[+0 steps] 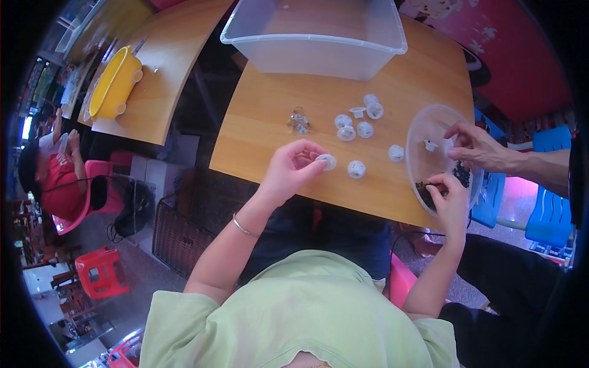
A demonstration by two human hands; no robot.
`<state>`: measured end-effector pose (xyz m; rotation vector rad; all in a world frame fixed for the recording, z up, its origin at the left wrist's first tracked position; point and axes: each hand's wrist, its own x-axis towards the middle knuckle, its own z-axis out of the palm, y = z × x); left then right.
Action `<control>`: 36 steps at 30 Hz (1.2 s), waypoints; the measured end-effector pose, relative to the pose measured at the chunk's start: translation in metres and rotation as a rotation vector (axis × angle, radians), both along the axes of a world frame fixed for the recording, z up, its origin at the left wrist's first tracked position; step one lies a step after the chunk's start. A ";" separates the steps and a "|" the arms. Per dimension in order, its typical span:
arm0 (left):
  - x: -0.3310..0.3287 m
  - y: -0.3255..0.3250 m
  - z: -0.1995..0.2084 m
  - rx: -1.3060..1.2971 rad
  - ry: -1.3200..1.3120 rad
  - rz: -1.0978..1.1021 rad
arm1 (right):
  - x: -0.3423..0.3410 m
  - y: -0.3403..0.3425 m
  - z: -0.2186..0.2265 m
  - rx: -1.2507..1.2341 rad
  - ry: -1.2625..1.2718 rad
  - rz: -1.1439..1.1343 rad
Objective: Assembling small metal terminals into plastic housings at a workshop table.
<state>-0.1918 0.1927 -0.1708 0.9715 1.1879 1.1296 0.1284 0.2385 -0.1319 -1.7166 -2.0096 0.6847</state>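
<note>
Table [257, 122] of light wood is spreading under a clear plastic bin [319, 52], the landmark here, which is standing at its far side. A second table [175, 49] is running left of the bin, and farther left of it a person in a red shirt [60, 184] is sitting, the shirt's pale marks showing too blurred to read. A yellow tub [116, 86] is resting on that second table, left of the bin. To the bin's near right, a clear round bowl [429, 122] is sitting. Another person's hand [481, 147] is reaching over it, its grip hard to tell. Nearer than the bin, the left hand [294, 168] is pinching a white round piece [328, 162] between thumb and fingertips. The right hand [451, 195] is dipping into the bowl, thumb and forefinger drawn close; whether they are gripping anything cannot be told. More white round parts [365, 129] are lying just before the bin, their surface markings too small to read. Left of those, before the bin, small shiny metal pieces [299, 121] are lying heaped. Tiny black pieces [461, 175] are gathering in the bowl.
</note>
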 end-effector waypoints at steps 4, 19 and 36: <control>0.003 -0.019 0.009 -0.075 -0.329 0.085 | -0.017 -0.007 0.010 -0.042 0.376 -0.100; 0.005 -0.052 0.030 -0.160 -0.563 0.027 | -0.130 -0.043 0.015 -0.430 1.187 0.123; 0.007 -0.054 0.033 -0.127 -0.623 -0.042 | -0.134 -0.041 0.015 -0.448 1.272 0.135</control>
